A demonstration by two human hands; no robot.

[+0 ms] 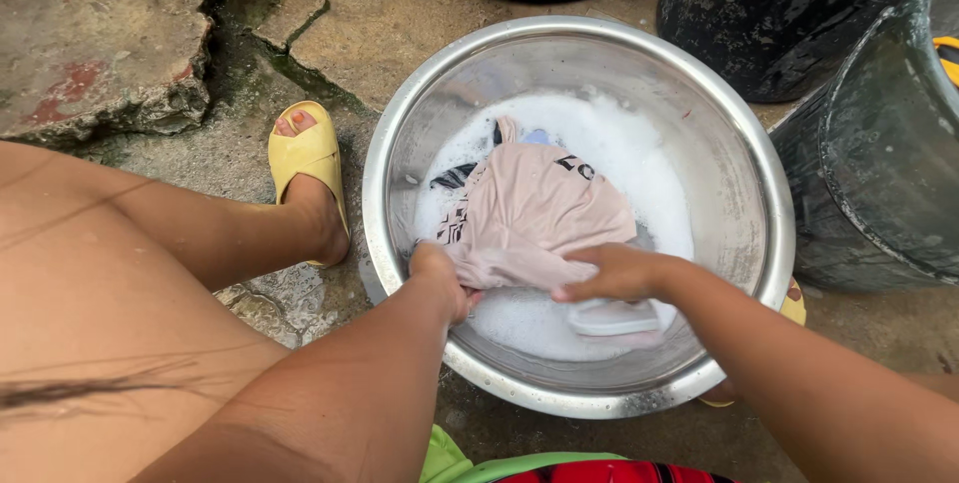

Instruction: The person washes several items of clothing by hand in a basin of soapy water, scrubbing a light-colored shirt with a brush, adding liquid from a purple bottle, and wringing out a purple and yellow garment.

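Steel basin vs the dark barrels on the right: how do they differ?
The steel basin is shiny, shallow and wide; the dark barrels are dull black with tall walls. The basin shows whole, with foamy water and a pale garment that the left hand and right hand hold; the barrels are cut off by the frame, their contents unseen. Both are round and stand on the wet concrete ground.

No packages, labels, signs or screens.
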